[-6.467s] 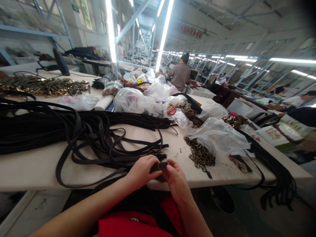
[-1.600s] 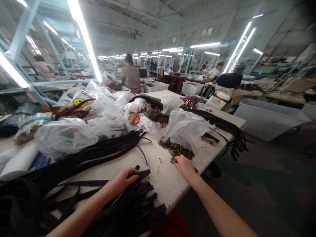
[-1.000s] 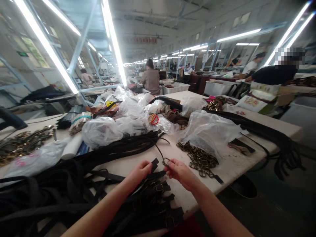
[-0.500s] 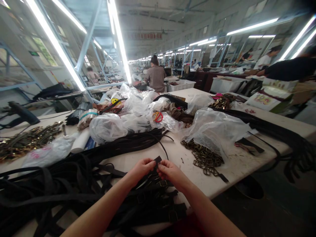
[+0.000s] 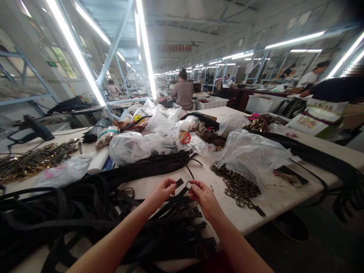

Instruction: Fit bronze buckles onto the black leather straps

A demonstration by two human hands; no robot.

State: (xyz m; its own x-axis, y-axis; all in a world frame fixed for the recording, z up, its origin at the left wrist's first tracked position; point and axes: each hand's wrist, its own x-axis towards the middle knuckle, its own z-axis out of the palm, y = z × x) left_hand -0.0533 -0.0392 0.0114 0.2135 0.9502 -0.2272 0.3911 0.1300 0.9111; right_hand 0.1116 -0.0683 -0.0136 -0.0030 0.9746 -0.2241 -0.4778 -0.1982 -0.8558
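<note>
My left hand [image 5: 163, 191] pinches a black strap, whose short square end [image 5: 179, 182] sticks out past the fingertips. Close beside it on the right, my right hand [image 5: 202, 195] holds a small metal buckle [image 5: 188, 185] between thumb and fingers. A dark strap [image 5: 182, 194] runs up to the buckle from below; whether it passes through is too small to tell. Beneath the hands lie black straps with buckles [image 5: 189, 213]. Right of my right hand, a heap of brass-coloured buckles [image 5: 239, 187] spills from a clear plastic bag [image 5: 250, 151].
Long black straps [image 5: 85, 212] cover the table's left front. Plastic bags [image 5: 129, 146] and a white roll [image 5: 98, 161] lie behind them. Metal fittings [image 5: 42, 157] are piled at far left. A person [image 5: 183, 91] sits beyond the table; others are at the right.
My hands have moved slightly apart. The buckle and the strap end now show separately between them. The whole view has shifted a little, with the table's contents appearing further right.
</note>
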